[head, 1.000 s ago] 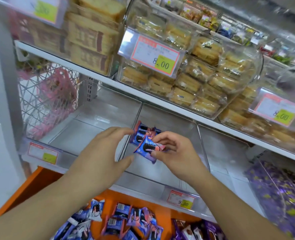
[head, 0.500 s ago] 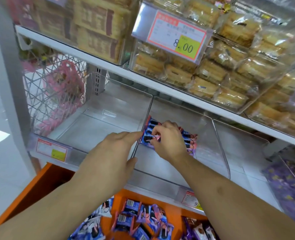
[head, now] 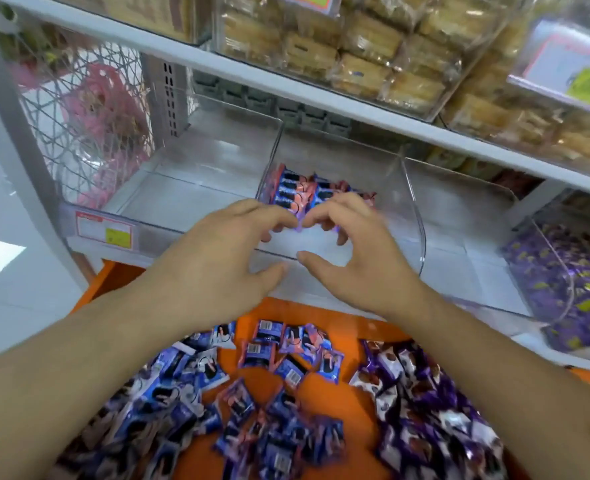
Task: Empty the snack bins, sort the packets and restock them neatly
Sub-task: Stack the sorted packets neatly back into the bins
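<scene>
Clear plastic bins sit in a row on the lower shelf (head: 155, 252), and the middle bin (head: 414, 216) holds the only stock so far — a short row of blue-and-pink packets (head: 297, 192) stood on edge against its back-left corner. Both hands hover just in front of that row. The left hand (head: 214, 268) has its fingers curled loosely with the fingertips at the front of the packets; the right hand (head: 355, 258) mirrors it, fingers bent down towards the row, thumb out. Neither plainly holds anything, though motion blur makes it hard to tell whether the fingertips touch the wrappers.

The left bin (head: 200, 188) is bare, and the far-right bin (head: 542, 271) holds purple packets. On the orange surface (head: 338, 403) below the shelf's front edge lie the sorted heaps: blue packets (head: 259, 410) to the left and middle, purple-and-white ones (head: 421, 393) to the right.

This looks like restocking, early on — most of the blue heap is still to go in. Next comes a reach down for another handful, then setting it upright against the existing row without toppling it.
</scene>
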Action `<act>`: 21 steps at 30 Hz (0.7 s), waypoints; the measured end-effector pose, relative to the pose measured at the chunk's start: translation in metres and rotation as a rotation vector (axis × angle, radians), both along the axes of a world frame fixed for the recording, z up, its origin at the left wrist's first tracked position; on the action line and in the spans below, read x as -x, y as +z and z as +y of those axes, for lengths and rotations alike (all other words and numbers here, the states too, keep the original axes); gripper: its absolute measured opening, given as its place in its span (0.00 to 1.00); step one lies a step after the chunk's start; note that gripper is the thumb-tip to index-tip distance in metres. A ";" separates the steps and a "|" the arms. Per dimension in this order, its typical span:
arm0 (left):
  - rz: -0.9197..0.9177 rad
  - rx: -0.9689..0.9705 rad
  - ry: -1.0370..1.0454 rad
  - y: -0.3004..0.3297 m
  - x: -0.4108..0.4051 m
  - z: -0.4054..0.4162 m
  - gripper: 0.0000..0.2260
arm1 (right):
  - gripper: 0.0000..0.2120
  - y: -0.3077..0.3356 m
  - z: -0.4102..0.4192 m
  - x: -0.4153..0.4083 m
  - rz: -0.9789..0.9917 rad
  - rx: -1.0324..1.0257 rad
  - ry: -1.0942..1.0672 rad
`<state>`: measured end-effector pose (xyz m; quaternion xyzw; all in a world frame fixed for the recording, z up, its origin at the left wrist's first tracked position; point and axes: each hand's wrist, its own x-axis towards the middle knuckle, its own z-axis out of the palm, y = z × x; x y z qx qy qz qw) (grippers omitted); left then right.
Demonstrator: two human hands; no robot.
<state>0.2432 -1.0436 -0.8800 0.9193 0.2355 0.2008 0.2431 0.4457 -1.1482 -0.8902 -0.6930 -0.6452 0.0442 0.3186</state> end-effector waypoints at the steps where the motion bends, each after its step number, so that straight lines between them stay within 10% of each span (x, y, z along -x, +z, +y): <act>1: 0.037 0.026 -0.054 -0.004 0.000 -0.008 0.19 | 0.15 -0.001 -0.021 0.010 0.023 0.018 0.034; 11: 0.672 0.146 -0.267 -0.176 0.009 -0.053 0.06 | 0.11 -0.199 -0.114 -0.002 0.041 0.792 0.097; 21: 0.834 0.158 -0.223 -0.312 -0.005 -0.039 0.31 | 0.28 -0.295 -0.117 -0.010 0.215 1.014 0.077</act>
